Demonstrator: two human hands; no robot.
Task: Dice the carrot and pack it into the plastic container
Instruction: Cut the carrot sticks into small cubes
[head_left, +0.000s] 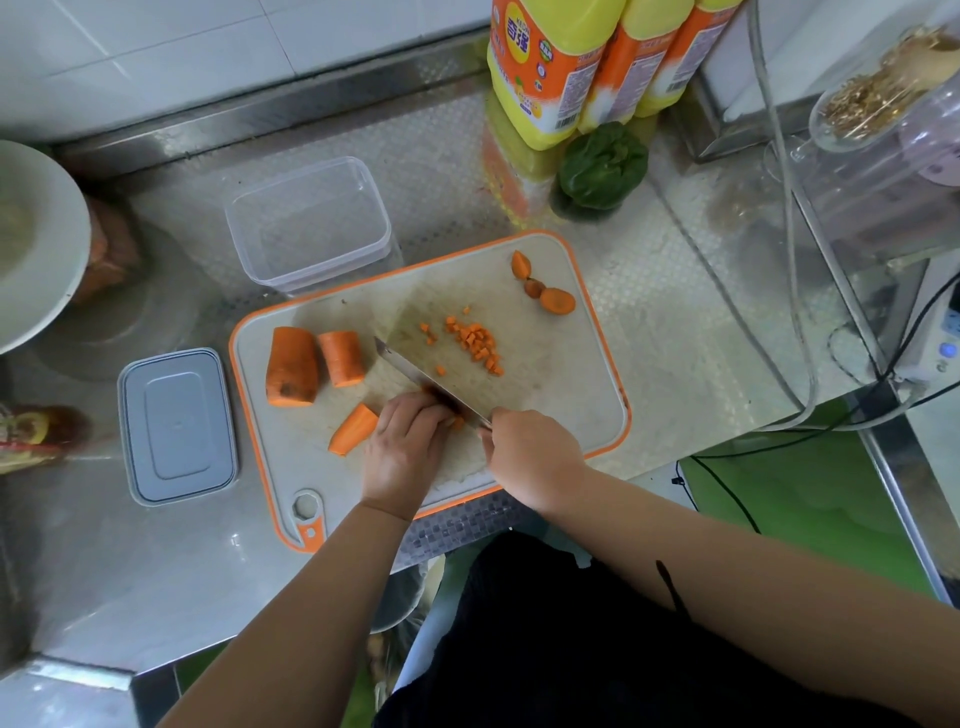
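Right hand: the right hand (535, 457) is wrapped around the handle of the cleaver (423, 382) at the near right part of the cutting board (566, 395); the handle itself is hidden inside the fist.
Cleaver: its blade runs from the hand up and to the left across the board, edge down, right beside the left hand's knuckles.
Left hand: the left hand (405, 447) lies palm down with fingers curled, pressing on a carrot piece; a little orange shows between its fingertips and the blade, the rest is covered.
Angled carrot piece: a slant-cut piece (354, 429) lies just left of the left hand, touching or nearly touching it.
Carrot chunks: a thick chunk (292, 366) and a shorter chunk (341, 358) sit side by side on the left of the board, beyond the left hand.
Diced carrot: a loose heap of small cubes (475, 343) lies mid-board on the far side of the blade, apart from both hands.
Carrot ends: three trimmed bits (543, 288) rest at the far right corner of the board.
Plastic container: the clear plastic container (309, 226) stands open just behind the board's far left corner, well apart from both hands.
Lid: the grey lid (177, 426) lies flat on the steel counter (675, 322), left of the board.
Background: yellow bottles (550, 73) and a green pepper (602, 169) stand behind the board.
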